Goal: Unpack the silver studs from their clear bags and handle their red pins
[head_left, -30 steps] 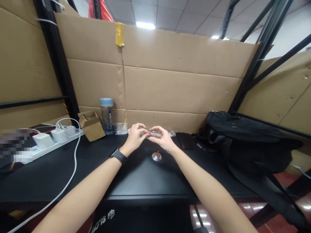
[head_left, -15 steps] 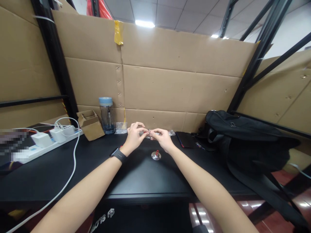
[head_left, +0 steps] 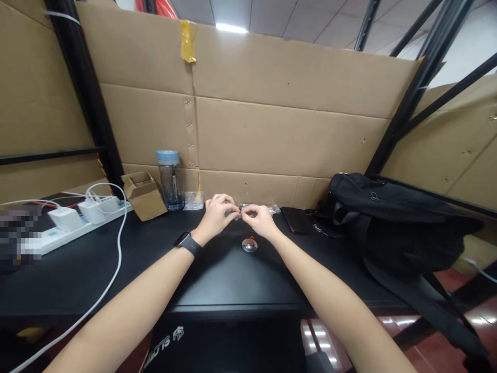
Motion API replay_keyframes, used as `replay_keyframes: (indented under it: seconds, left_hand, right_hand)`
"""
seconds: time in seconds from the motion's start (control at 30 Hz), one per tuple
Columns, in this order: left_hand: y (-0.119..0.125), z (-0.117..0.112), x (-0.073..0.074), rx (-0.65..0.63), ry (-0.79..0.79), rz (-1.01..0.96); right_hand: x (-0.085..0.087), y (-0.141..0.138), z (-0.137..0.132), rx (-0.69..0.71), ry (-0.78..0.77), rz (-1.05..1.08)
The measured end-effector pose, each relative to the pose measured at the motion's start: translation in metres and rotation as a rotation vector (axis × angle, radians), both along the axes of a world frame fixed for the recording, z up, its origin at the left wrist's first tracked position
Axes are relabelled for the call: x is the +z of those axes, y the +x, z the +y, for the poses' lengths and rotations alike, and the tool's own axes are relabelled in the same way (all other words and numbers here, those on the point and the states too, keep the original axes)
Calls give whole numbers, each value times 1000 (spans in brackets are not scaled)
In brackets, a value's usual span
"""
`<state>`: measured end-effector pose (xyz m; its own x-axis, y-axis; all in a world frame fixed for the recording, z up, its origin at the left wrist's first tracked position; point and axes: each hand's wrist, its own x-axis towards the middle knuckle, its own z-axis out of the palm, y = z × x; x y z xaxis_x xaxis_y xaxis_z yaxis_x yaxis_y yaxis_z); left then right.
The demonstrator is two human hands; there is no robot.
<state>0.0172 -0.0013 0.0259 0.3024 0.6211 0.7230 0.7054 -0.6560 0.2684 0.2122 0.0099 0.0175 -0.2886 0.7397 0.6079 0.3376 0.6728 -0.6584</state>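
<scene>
My left hand (head_left: 218, 215), with a black watch on the wrist, is closed in a pinch over the black table. A bit of red cord (head_left: 234, 211) shows at its fingertips. My right hand (head_left: 259, 220) is pinched too, its fingertips almost meeting those of the left. What lies between the two sets of fingers is small and mostly hidden. Below the hands, a round shiny metal disc (head_left: 249, 245), domed like a small finger cymbal, lies on the table with a red cord loop standing up from its middle. Clear plastic wrapping (head_left: 275, 210) lies just behind the hands.
At the left stand a water bottle (head_left: 171, 181) with a blue lid, an opened cardboard box (head_left: 144, 197) and a white power strip (head_left: 89, 226) with chargers and a trailing cable. A black bag (head_left: 399, 228) fills the right side, beside a dark flat pouch (head_left: 295, 220). Cardboard walls off the back.
The view has tipped slightly downward. My fingertips have shifted a little, and the thin shiny edge between them shows less. The metal disc has stayed on the table.
</scene>
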Motion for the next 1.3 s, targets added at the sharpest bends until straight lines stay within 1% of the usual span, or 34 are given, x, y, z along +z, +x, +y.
replay_keyframes:
  seconds: [0.03,0.1,0.17,0.23,0.37,0.53,0.63,0.73,0.8,0.93,1.13,1.2,1.3]
  left_hand:
    - [-1,-1,1,-28,-24,1]
    - [-5,-1,2,-123,-81,14]
    - [-8,-1,3,-237,-129,70]
    - [-11,1,2,-297,-157,131]
    - [-10,5,-1,-241,-174,134]
    - [-3,3,-1,-169,-186,149]
    - [-3,4,-1,-141,-207,105]
    - [-8,7,-2,-186,-258,34]
    - [-11,7,-2,-228,-281,72]
    - [-10,5,-5,-216,-233,214]
    - [-4,9,-13,-218,-220,277]
    - [-5,12,-16,-216,-234,304]
    - [-6,13,-18,-194,-255,336]
  right_hand:
    - [1,0,0,-16,32,-15]
    - [3,0,-1,-33,72,-32]
    - [4,1,-1,-29,72,-42]
    - [3,1,-1,-14,45,-57]
    - [3,1,1,4,14,-84]
    - [5,3,5,12,8,-112]
    - [5,6,9,-8,9,-104]
    - [4,11,12,-41,11,-79]
    - [3,12,11,-30,16,-94]
    - [0,11,8,5,54,-193]
    - [-8,8,10,44,107,-365]
    - [-6,10,9,66,105,-421]
    - [3,18,4,117,82,-565]
